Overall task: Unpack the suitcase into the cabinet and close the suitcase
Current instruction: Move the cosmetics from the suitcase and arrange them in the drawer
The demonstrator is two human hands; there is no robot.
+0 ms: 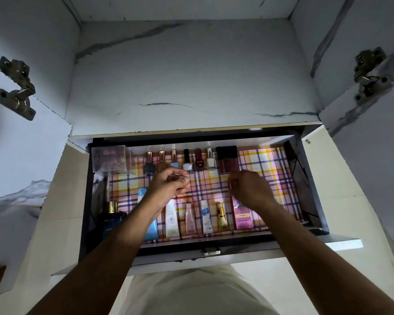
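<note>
Your left hand (172, 183) and right hand (248, 187) hover curled over the plaid liner (271, 169), gripping nothing I can see. Pink box (245, 218) reads "IVORY"; other labels blur.

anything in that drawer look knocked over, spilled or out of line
Nothing stands out. The nail polish bottles lie in a neat row along the back of the drawer, the tubes in a row along the front, all on the plaid liner. No spill shows. Both hands hover mid-drawer, hiding part of it.

bottles (187, 160) in suitcase (314, 192) at back | tubes (172, 218) in front | box (112, 160) back-left
</note>
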